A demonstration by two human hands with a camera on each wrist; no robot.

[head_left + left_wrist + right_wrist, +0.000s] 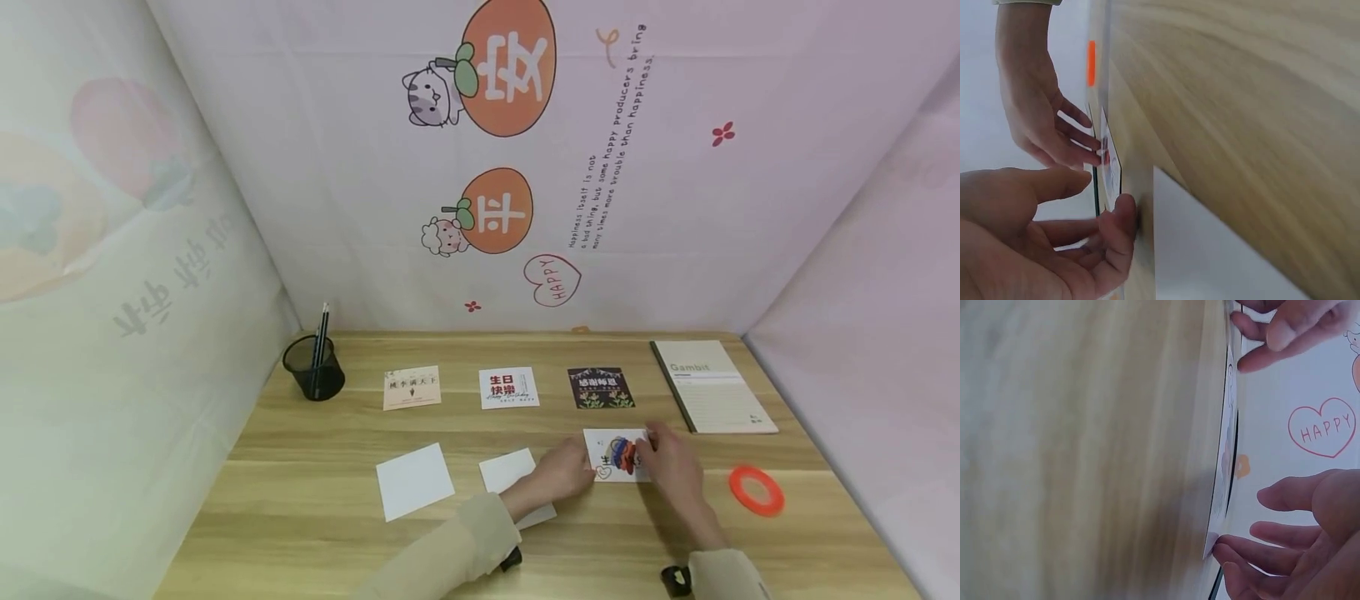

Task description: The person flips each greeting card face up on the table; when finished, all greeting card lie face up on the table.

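A white card with a colourful drawing [617,457] lies on the table between my two hands. My left hand [566,467] is at its left edge; in the left wrist view the fingertips [1124,212] are by the card's near end, the thumb held apart. At the card's right side is my right hand [672,467]. Its fingertips [1225,544] touch the card's end in the right wrist view, with the thumb well away from them. Under my left forearm a blank white card [507,468] is partly covered. Another blank white card [415,482] lies farther left.
Behind stand a row of printed cards: beige [412,388], white with red characters [509,388] and dark [601,388]. A black mesh pen cup [315,379] is at back left. A notebook [715,387] and an orange-red ring [756,491] lie right. Printed cloth walls enclose the table.
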